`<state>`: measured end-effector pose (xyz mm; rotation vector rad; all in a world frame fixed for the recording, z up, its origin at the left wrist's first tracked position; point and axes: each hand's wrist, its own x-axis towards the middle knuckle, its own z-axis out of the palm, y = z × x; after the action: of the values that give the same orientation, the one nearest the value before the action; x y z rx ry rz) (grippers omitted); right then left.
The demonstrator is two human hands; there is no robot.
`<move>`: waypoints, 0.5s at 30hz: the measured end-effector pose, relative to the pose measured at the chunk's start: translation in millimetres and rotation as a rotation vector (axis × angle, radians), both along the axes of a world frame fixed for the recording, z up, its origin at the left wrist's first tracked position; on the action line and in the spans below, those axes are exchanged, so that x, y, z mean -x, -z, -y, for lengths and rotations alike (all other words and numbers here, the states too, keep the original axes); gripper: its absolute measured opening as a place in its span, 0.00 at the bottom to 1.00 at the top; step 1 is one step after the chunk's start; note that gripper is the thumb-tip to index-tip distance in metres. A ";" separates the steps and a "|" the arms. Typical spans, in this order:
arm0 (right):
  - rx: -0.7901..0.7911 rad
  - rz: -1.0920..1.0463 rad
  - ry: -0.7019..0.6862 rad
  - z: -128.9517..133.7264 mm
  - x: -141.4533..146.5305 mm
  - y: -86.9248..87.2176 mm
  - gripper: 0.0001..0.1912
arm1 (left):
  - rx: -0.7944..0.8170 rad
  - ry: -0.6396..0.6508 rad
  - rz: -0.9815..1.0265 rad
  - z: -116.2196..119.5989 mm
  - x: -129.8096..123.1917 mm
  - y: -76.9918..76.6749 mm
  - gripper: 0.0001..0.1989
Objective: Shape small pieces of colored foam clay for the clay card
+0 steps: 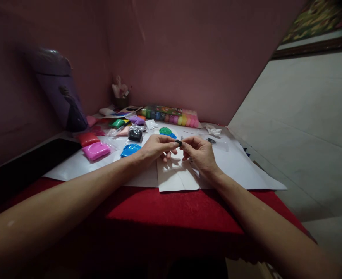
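A small black piece (178,143) is pinched between the fingertips of my left hand (159,148) and my right hand (201,154). Both hands are above a white card (178,180) that lies on a larger white sheet (234,170). Just beyond my fingers, green material (165,131) and blue material (168,136) rest on the card. A bag of blue clay (130,150) lies beside my left wrist, with a bag of black clay (135,135) behind it.
Bags of pink clay (97,151) and red clay (88,139) lie left, near a dark flat panel (34,162). A long multicoloured pack (171,115) sits at the back. Crumpled tissue (213,130) is right, and a purple container (60,93) stands left.
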<state>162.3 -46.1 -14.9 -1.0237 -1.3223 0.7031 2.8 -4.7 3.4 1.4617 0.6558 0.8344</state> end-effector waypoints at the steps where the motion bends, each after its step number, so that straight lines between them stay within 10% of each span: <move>1: -0.004 -0.004 -0.008 0.1 0.2 0.3 0.09 | 0.000 0.007 -0.001 -0.2 -0.1 0.7 0.07; 15: 0.024 -0.027 -0.116 3.8 2.1 -1.3 0.10 | -0.029 -0.020 -0.022 0.2 1.0 -1.5 0.03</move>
<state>160.1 -49.9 -13.6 -0.9593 -1.3608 0.8185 1.8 -5.0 4.9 1.4941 0.6780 0.8473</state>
